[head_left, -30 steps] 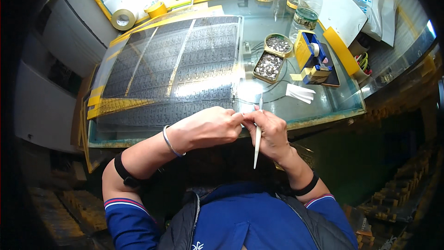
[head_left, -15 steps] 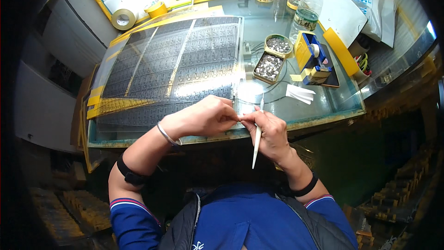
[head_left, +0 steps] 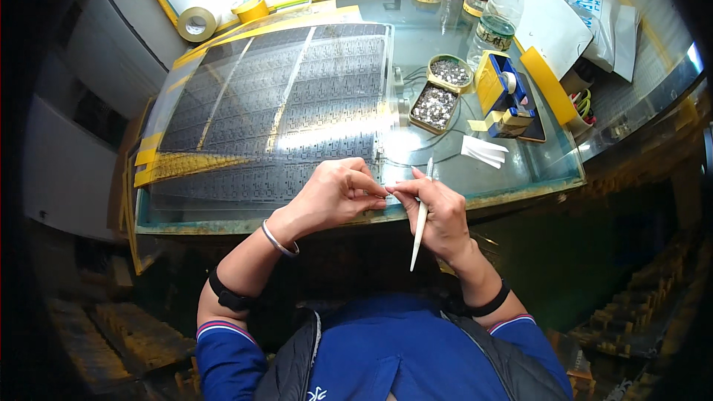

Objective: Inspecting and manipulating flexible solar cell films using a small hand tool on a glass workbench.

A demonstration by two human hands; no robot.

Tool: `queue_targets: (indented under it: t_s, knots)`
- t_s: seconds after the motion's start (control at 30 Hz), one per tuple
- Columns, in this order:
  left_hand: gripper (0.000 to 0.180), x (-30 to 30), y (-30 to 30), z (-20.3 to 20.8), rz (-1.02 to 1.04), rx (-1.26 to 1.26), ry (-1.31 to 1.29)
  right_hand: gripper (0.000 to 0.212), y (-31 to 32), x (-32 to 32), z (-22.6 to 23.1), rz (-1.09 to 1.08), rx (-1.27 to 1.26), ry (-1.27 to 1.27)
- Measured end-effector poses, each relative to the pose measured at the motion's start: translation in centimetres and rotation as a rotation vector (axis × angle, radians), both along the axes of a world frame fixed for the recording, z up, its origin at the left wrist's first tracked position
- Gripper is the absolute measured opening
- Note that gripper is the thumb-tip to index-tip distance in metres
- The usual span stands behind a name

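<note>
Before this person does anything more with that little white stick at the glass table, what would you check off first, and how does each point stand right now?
1. White stick in the right hand: ok, held.
2. Left hand meets the right at the fingertips: ok.
3. What the fingertips pinch: cannot tell, too small.
4. Patterned sheets lie flat on the glass table: ok.
5. Two trays of small shiny pieces are upright: ok.
6. Water bottle stands upright, behind the trays: ok.
</note>
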State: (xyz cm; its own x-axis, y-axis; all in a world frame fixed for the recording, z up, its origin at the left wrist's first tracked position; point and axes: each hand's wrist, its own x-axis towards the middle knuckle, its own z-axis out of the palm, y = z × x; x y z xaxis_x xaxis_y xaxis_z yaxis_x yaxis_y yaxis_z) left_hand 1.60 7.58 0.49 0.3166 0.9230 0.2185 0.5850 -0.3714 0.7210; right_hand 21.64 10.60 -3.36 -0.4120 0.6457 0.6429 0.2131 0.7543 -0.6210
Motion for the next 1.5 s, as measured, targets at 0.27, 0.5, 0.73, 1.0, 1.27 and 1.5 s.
queue_targets:
  t_s: [0.27, 0.5, 0.73, 1.0, 1.27, 1.5]
  knots:
    - [0.010, 1.1, -0.6, -0.2, -0.019, 0.200, 0.147, 0.015, 0.0, -0.6, 0.0, -0.116, 0.071, 0.028]
    - [0.011, 2.1, -1.0, -0.9, 0.110, 0.230, 0.211, 0.016, 0.0, -0.4, -0.2, -0.111, 0.038, -0.064]
    - [0.008, 2.3, -0.3, -2.1, 0.479, 0.303, 0.087, 0.016, -0.2, -0.6, -0.1, -0.127, 0.043, -0.053]
    - [0.047, 2.3, -3.2, 1.5, 0.168, -0.422, -1.022, 0.019, -1.0, -0.7, 2.4, 0.026, -0.222, 0.276]
    - [0.045, 2.3, -4.4, 1.3, 0.156, -0.341, -1.041, 0.021, -1.9, -1.5, 3.7, 0.153, -0.271, 0.317]
    - [0.040, 2.8, -4.7, 1.0, 0.159, -0.307, -0.996, 0.020, -1.9, -1.7, 3.3, 0.140, -0.244, 0.314]
